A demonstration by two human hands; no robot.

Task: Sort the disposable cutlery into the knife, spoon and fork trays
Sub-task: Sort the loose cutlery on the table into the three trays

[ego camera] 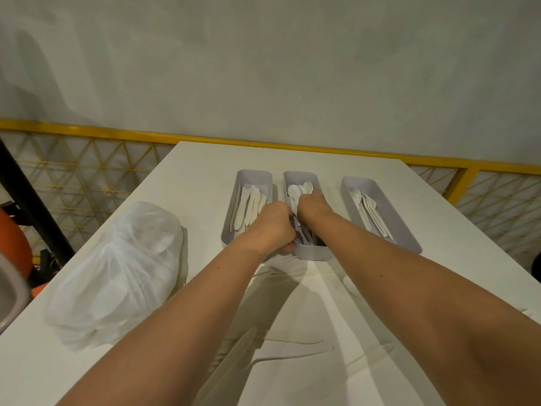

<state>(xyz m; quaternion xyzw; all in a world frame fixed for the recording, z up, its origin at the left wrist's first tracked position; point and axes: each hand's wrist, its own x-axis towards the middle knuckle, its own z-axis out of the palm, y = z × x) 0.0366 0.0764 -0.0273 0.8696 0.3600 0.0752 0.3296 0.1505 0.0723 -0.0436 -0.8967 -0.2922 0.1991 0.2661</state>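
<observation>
Three grey trays stand side by side on the white table. The left tray holds white knives, the middle tray holds white spoons, and the right tray holds forks. My left hand is curled at the near left edge of the middle tray, fingers closed; what it holds is hidden. My right hand reaches down into the middle tray over the spoons, its fingers out of sight. Loose white cutlery lies on the table between my forearms.
A knotted white plastic bag sits on the table's left side. A yellow mesh railing runs behind the table. An orange object and a grey rim are off the left edge. A white piece lies by my right forearm.
</observation>
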